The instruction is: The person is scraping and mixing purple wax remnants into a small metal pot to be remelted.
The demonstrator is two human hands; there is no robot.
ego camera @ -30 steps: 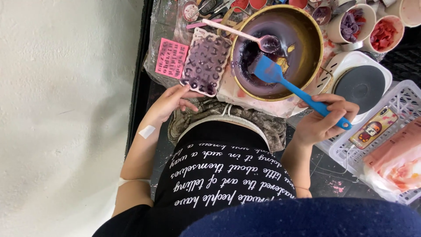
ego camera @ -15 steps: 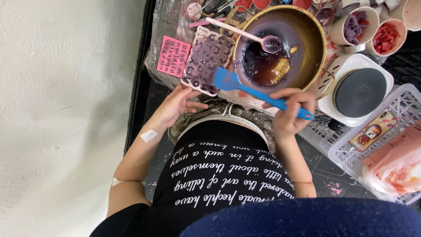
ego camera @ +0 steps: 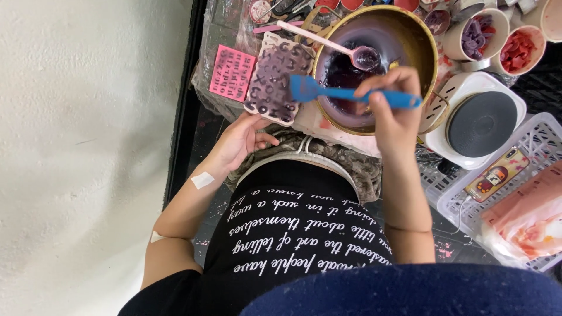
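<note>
My right hand [ego camera: 391, 111] grips the handle of a blue silicone spatula [ego camera: 328, 92], held level in front of a wide brass bowl [ego camera: 422, 47]. Its blade hangs at the right edge of a pale letter mould [ego camera: 275, 76] filled with purple wax. My left hand [ego camera: 241, 140] rests at the mould's near corner, fingers touching its edge. Dark purple liquid lies in the bowl, and a pink spoon [ego camera: 328, 42] leans in it.
A pink letter mould [ego camera: 232, 73] lies left of the filled one. A white hot plate [ego camera: 483, 120] stands right of the bowl. Cups of purple [ego camera: 473, 32] and red [ego camera: 517, 50] wax pieces sit behind it. A white basket [ego camera: 530, 140] holds a phone [ego camera: 499, 174].
The spatula has come out of the bowl and swung left to the mould's edge. My right hand moved up and in front of the bowl. My left hand stayed at the mould.
</note>
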